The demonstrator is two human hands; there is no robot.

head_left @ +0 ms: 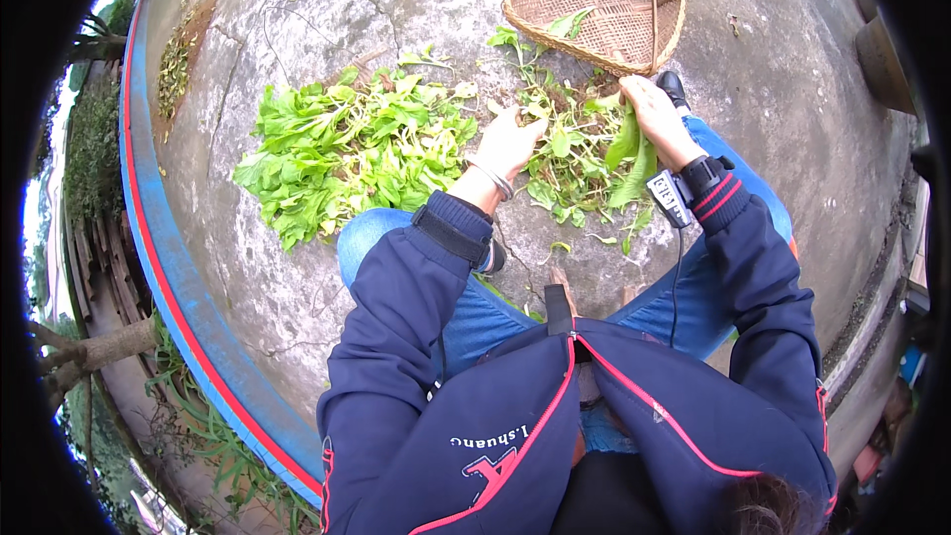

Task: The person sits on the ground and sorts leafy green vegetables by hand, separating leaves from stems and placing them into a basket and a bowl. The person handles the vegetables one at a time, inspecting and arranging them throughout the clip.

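Note:
My right hand [655,117] grips a leafy green plant [633,167], its broad leaves hanging below the fingers. My left hand [508,140] is over the left side of a loose pile of stems, leaves and roots [568,145]. Its thumb and fingertips are close together; whether anything is pinched between them is too small to tell. To the left lies a larger heap of leafy greens [364,152] on the concrete. Just beyond my right hand stands a woven bamboo basket [520,4] with an upright handle, and a few green leaves [570,24] lie inside it.
A low blue wall with a red stripe [152,238] curves along the left. The cracked concrete floor [297,37] spreads around the piles. My knees and shoes flank the right pile. A large pot [883,63] stands at the far right. A cable [677,282] hangs from my right wrist device.

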